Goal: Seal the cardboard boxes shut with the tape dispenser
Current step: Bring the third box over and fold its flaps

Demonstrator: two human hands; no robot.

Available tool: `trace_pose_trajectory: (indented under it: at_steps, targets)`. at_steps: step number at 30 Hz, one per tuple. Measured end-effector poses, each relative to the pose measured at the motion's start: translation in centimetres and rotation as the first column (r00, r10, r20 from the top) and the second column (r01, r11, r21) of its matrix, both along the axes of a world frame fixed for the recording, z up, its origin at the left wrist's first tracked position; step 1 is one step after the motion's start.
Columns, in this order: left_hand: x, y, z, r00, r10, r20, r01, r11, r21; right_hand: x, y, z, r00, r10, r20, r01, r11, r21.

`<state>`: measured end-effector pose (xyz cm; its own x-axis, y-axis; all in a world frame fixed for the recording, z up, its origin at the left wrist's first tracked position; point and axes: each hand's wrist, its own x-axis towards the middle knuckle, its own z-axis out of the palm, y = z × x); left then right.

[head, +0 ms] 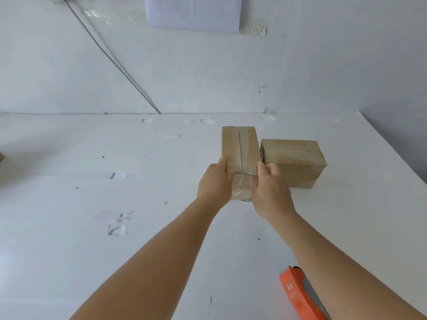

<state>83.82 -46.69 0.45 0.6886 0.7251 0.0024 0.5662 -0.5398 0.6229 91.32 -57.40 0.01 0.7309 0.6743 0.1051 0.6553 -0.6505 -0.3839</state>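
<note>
A long cardboard box (240, 146) stands on the white table, its top seam running away from me and clear tape over its near end. My left hand (213, 183) grips the near left side of this box. My right hand (269, 189) presses against its near right side. A second cardboard box (293, 161), with tape across its top, sits just right of the first and touches it. The orange tape dispenser (298, 294) lies on the table at the lower right, under my right forearm, held by neither hand.
The white table (115, 262) carries scraps of clear tape (117, 224) on the left. A wall rises behind it, with a dark cable (111, 56) and a taped sheet of paper (193, 12). A bit of cardboard (1, 157) shows at the far left edge.
</note>
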Motion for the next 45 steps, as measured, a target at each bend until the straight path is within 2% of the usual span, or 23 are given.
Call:
trace_pose_trajectory:
  at_steps: [4,9,19,30,38,45]
  targets:
    - [-3.2,-0.6,0.7,0.955,-0.145,-0.258,0.207,0.95,0.233,-2.2,-0.5,1.0,0.991,0.069,0.119,-0.049,0.985,-0.164]
    - [-10.3,-0.6,1.7,0.923,-0.153,-0.354,0.291,0.878,0.38,-8.1,-0.4,2.7,0.974,0.191,0.119,-0.158,0.958,-0.24]
    - [-33.1,-0.9,3.3,0.934,-0.014,-0.357,0.177,0.886,0.428,-28.2,1.8,4.0,0.897,0.435,0.079,-0.407,0.882,-0.236]
    - [-56.0,0.5,4.3,0.913,0.28,-0.298,-0.132,0.891,0.433,-47.5,6.4,5.1,0.751,0.659,0.046,-0.64,0.743,-0.193]
    - [-65.1,6.1,3.9,0.855,0.426,-0.296,-0.287,0.864,0.415,-54.8,14.0,4.8,0.644,0.763,0.063,-0.738,0.64,-0.214]
    - [-68.4,16.5,3.6,0.844,0.452,-0.289,-0.299,0.843,0.447,-57.8,24.7,4.6,0.641,0.764,0.078,-0.739,0.641,-0.208]
